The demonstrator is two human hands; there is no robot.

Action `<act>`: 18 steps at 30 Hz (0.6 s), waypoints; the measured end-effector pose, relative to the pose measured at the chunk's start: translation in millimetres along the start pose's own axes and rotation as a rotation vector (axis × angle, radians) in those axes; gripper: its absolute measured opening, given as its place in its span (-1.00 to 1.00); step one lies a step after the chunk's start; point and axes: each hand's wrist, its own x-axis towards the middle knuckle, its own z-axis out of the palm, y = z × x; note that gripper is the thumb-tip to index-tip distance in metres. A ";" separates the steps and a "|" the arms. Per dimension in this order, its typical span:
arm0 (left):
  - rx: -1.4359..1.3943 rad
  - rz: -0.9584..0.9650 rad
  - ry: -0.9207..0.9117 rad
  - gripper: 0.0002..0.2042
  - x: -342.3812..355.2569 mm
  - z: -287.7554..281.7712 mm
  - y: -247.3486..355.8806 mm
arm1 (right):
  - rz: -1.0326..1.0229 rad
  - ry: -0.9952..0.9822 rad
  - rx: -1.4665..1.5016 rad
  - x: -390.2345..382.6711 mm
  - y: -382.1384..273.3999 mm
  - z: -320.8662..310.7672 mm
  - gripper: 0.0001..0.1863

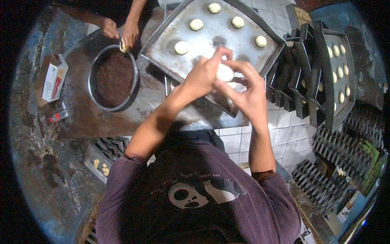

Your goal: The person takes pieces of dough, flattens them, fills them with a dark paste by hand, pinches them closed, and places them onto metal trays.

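Between my two hands, over the near part of a metal baking tray (162,27), is a smooth pale dough ball (224,73). My left hand (205,73) closes on it from the left, fingers curled over its far side. From the right, my right hand (248,87) grips it with thumb and bent fingers. Several round dough balls lie spaced out on the tray, among them one at the far side (214,8) and one at the left (181,48). Another pale ball (232,85) shows partly under my fingers; the rest of it is hidden.
Left of the tray, a round metal bowl (92,83) holds dark brown crumbly filling. A co-worker's hands (122,34) pinch a dough piece over its rim. An opened carton (53,79) and a small bottle (59,116) lie further left. Stacked trays (321,73) stand at right, some bearing dough balls.
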 end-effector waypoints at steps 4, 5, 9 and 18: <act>0.088 0.110 -0.078 -0.25 32.8 14.3 -13.7 | 0.147 0.097 0.051 24.3 52.3 -23.4 -0.57; 0.042 0.020 -0.136 -0.13 33.1 6.0 -9.8 | 0.184 0.121 0.012 33.0 78.8 -34.8 -0.58; 0.060 -0.151 -0.064 0.00 14.4 -32.3 -41.7 | 0.188 0.027 -0.567 59.6 177.8 -33.2 -0.52; 0.139 -0.364 0.288 -0.12 -121.5 -110.4 -59.6 | 0.122 -0.090 -0.618 72.2 259.8 6.8 0.04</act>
